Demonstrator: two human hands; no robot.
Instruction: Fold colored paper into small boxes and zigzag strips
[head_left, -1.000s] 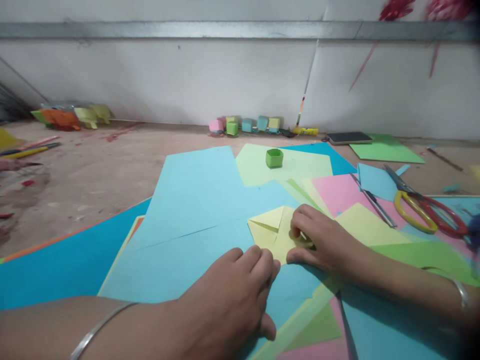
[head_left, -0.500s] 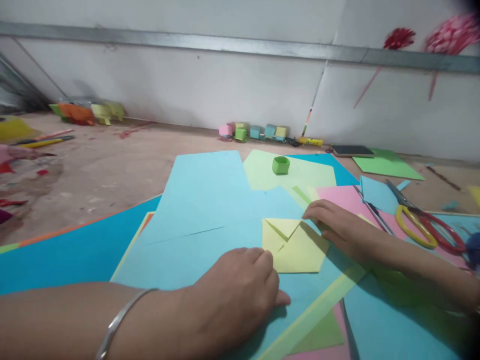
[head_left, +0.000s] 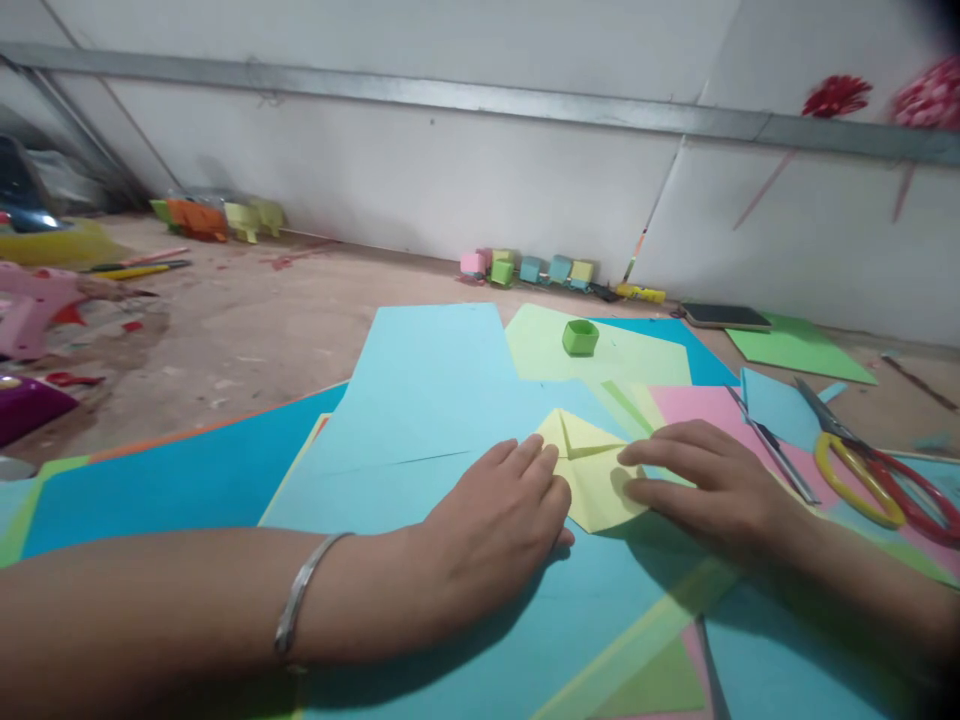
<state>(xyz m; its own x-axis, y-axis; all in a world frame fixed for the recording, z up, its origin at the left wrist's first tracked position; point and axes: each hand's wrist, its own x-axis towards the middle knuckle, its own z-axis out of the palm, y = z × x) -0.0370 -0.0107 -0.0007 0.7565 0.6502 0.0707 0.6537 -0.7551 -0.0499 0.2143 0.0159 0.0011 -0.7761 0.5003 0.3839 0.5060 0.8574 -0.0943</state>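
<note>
A small folded yellow paper (head_left: pixel 596 485) with creased flaps meeting on top lies on light blue sheets in front of me, turned at a slant. My left hand (head_left: pixel 499 530), with a silver bangle at the wrist, has its fingers bent together over the paper's left edge. On the opposite side, my right hand (head_left: pixel 709 490) holds the right edge, index finger and thumb bent against it. What the undersides of the fingers do is partly hidden. Beyond the paper, a small green paper box (head_left: pixel 580 339) stands on a pale green sheet (head_left: pixel 637 350).
Scissors (head_left: pixel 862 470) with yellow and red handles lie to the right, beside a pen (head_left: pixel 780 455). A dark phone (head_left: pixel 724 316) rests by the wall. Small paper blocks (head_left: pixel 531 269) line the back. A pink glue gun (head_left: pixel 34 305) is at far left.
The yellow paper has been turned, so its flap side now points up and left. My right hand has come down onto its right edge; the left fingers now overlap its left edge.
</note>
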